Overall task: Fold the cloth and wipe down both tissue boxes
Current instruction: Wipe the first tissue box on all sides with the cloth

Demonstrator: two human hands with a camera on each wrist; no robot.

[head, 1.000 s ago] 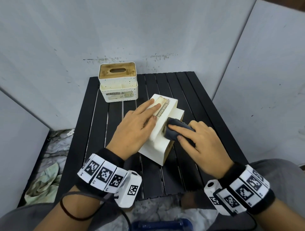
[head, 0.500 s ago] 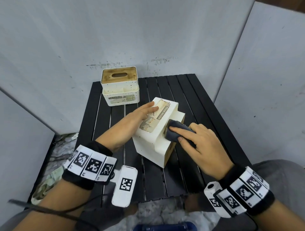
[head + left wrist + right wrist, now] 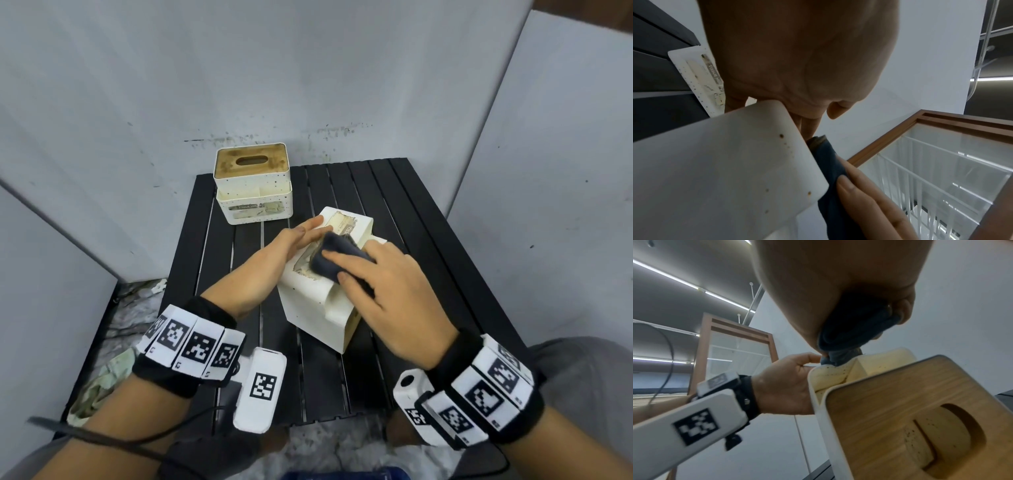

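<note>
Cloth (image 3: 337, 260) slid onto box (image 3: 318, 308) label — right hand (image 3: 394, 291) pressing, left hand (image 3: 274, 260) bracing flat.

We see the head view evenly and softly lit, with only faint shadows under the hands on the black slatted table (image 3: 376, 192), whose straight edges bow outward towards the frame's borders. In both wrist views the nearest skin is dim and out of focus. White ceiling light strips (image 3: 684, 282) glare brightly, and the pale glass-fronted wooden cabinet (image 3: 941, 178) glints.
</note>
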